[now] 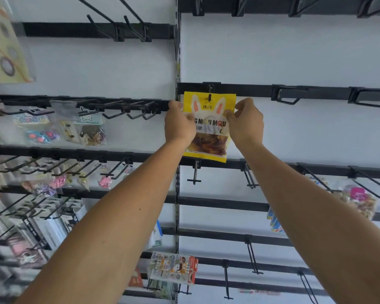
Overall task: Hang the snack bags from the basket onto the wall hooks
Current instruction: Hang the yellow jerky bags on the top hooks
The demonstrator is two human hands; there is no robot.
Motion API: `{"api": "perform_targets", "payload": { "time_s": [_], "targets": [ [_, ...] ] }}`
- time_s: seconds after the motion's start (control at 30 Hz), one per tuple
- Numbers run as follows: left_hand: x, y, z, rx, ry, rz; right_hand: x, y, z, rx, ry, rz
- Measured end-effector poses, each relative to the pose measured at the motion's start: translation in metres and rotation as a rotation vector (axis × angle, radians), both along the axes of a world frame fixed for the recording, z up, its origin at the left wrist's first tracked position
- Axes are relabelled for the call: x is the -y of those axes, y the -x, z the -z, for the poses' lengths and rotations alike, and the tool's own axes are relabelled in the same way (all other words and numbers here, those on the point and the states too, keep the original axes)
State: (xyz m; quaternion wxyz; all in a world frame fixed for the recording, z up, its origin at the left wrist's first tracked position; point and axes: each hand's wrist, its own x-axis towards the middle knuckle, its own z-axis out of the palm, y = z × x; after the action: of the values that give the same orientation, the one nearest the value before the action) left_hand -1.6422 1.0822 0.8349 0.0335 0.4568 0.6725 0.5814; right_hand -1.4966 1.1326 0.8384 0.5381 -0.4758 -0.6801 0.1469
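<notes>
**Yellow bag going on a hook**

Bare arms are reaching up and away from the person toward the wall. At the ends, both hands are holding one yellow snack bag flat against the wall. The left hand is pinching the bag's left edge and the right hand is pinching its right edge, so the bag is staying straight and not swinging. The hole at the top of the bag is sitting on the black hook, so the bag seems to be just about hung. Farther off, on the left, small toy packs are hanging from other hooks. On the right, many empty hooks are sticking out from the black rails, waiting for more bags. No basket is showing.
</notes>
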Motion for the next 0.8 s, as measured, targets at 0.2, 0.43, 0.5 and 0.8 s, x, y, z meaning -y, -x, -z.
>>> {"api": "perform_targets", "payload": {
  "time_s": [0.2, 0.43, 0.5, 0.8],
  "targets": [
    [0.024, -0.012, 0.02, -0.204, -0.018, 0.011, 0.021, -0.005, 0.011, 0.075, -0.078, 0.037],
    [0.085, -0.01, 0.054, -0.524, 0.007, 0.03, 0.075, -0.001, 0.046, 0.328, -0.394, 0.053],
    [0.106, 0.0, 0.071, -0.541, 0.018, 0.067, 0.095, 0.006, 0.065, 0.375, -0.435, 0.041],
    [0.191, 0.055, 0.164, -0.656, 0.138, 0.158, 0.181, 0.045, 0.174, 0.576, -0.356, 0.038]
  ]
}}
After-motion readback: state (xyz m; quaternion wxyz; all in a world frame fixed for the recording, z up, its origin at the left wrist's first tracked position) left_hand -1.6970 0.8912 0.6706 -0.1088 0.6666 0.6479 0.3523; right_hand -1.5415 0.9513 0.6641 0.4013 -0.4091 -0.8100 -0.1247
